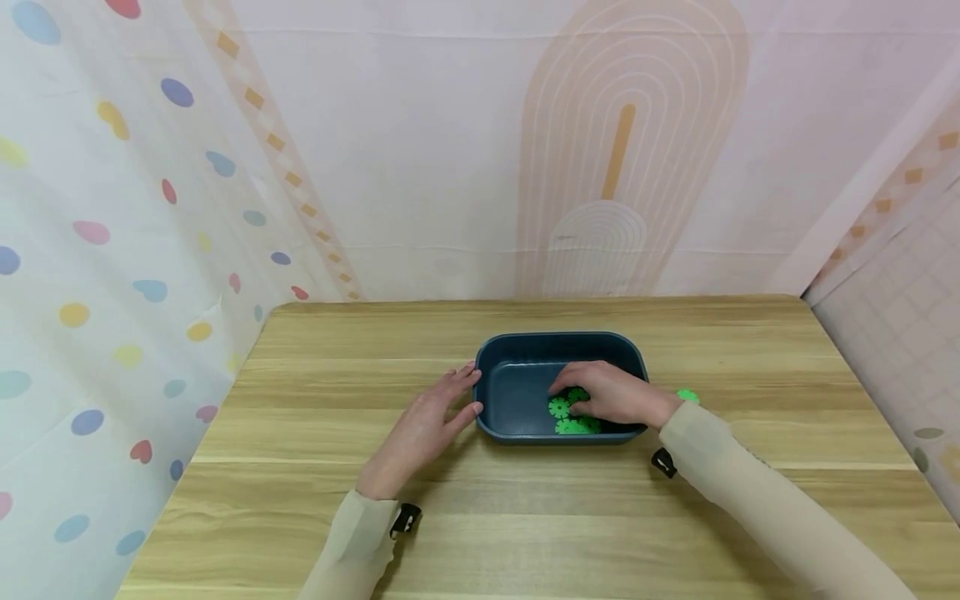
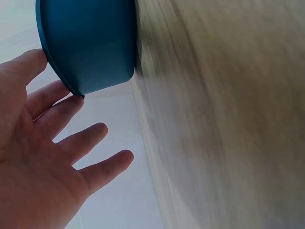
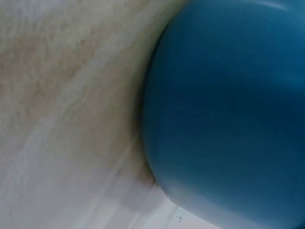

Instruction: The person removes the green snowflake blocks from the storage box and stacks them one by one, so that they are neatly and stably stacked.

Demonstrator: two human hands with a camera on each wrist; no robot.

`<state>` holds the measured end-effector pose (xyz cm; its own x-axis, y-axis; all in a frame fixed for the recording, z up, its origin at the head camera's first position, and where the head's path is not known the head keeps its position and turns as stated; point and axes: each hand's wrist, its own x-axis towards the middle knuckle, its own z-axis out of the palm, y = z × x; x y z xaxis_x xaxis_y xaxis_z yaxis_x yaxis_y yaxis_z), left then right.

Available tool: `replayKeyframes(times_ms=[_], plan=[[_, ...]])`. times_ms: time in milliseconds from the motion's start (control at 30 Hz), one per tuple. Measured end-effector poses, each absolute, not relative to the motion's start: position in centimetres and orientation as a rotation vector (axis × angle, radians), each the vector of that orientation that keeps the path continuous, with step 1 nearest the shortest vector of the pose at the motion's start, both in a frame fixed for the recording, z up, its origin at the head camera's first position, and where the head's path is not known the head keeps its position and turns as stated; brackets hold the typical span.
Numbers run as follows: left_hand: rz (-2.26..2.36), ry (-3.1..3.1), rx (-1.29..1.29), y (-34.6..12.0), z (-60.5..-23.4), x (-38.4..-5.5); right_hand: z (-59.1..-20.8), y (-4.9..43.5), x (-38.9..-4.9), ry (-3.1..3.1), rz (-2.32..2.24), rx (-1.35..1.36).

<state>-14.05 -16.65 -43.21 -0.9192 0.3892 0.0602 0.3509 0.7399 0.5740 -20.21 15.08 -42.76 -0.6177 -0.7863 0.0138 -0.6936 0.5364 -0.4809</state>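
Note:
A dark blue rectangular basin [image 1: 517,400] stands on the table. Several green notched discs, like snowflake building pieces [image 1: 559,407], lie in its right half. My right hand [image 1: 611,393] reaches over the basin's right end, thumb and fingers spread apart around the discs; the palm side is hidden. In the right wrist view only the basin's outer wall [image 3: 224,114] shows, not the hand. My left hand [image 1: 431,421] touches the basin's left rim with its fingertips. Seen from the left wrist, thumb and two fingers meet the rim while the others extend loosely.
Another green disc [image 1: 687,396] lies on the wooden table [image 1: 337,358] to the right of the basin, partly behind my right cuff. A patterned curtain [image 1: 420,167] hangs along the table's back edge and left side.

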Motion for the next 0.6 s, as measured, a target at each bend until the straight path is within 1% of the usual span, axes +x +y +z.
replayKeyframes(times_ms=[600], plan=[[0.943,2.89,0.639,-16.61,-43.41,-14.2,-43.06,14.61,-20.6,2.539,-0.611,-1.21]])
